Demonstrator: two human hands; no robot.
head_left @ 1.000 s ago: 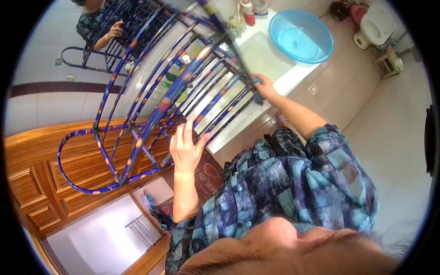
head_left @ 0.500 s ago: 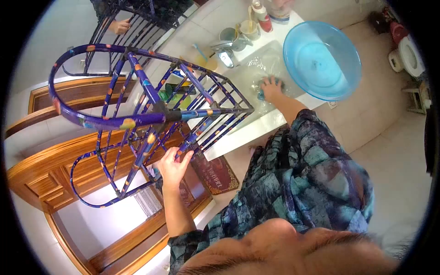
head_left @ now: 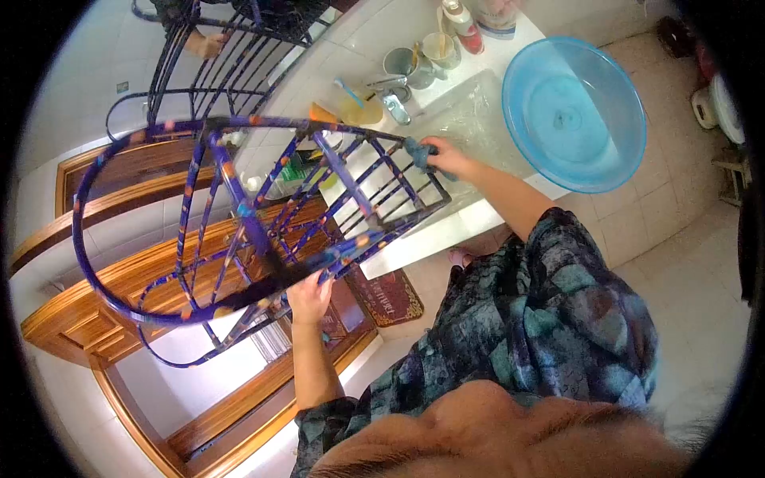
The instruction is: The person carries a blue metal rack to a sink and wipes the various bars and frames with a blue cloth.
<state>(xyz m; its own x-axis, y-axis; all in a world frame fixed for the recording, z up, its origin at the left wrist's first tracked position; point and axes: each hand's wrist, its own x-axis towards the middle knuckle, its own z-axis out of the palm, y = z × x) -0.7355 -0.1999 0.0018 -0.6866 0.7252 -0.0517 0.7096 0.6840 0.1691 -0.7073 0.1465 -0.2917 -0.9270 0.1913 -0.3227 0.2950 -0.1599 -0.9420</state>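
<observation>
The rack, of tubing, is tilted across the near side of the white counter, one end close to the sink, the other reaching left over the wooden door. Whether it rests on the counter cannot be told.

Left hand: at the lower tubing, fingers partly hidden behind it; how tightly they close cannot be told. Right hand: fingers drawn together, pinching a blue-grey cloth against the rack's sink-side end.

Finish: dark blue-purple with orange spots; joints darker; rounded loop at the left end; parallel bars between.

Surroundings: faucet behind the sink; blue basin to the sink's right, overhanging the counter edge; patterned mat on the floor below.
</observation>
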